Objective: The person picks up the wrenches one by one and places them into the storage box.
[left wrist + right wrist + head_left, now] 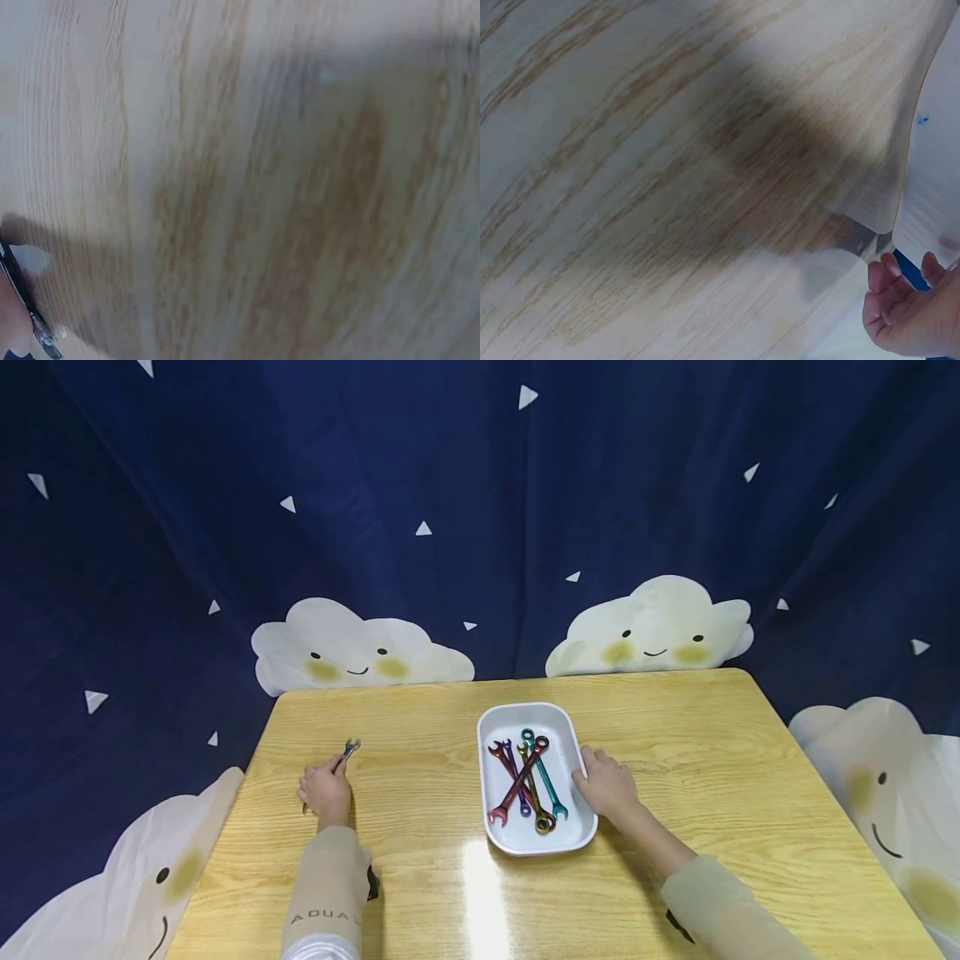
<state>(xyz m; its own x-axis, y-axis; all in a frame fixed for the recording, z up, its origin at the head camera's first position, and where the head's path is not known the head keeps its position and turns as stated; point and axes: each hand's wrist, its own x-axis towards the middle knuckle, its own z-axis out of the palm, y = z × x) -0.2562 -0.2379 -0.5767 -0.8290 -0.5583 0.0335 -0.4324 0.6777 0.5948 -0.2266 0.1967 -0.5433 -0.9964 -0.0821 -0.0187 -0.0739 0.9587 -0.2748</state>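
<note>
My left hand [327,790] grips a metallic wrench [350,748] over the left part of the table. Its open-ended jaw pokes out beyond the fingers, and the hand covers most of the shank. At the lower left corner of the left wrist view a dark strip of that wrench [28,300] shows. A white tray [483,735] holds several coloured wrenches, among them a red wrench [517,783] lying across the others and a teal wrench [548,783]. My right hand [609,785] holds the tray's right wall, thumb at the rim and fingers outside.
The wooden table [420,752] has rounded far corners. A dark blue curtain [480,510] with white triangles and smiling clouds hangs right behind it and along both sides. Bright glare [480,893] lies on the wood in front of the tray.
</note>
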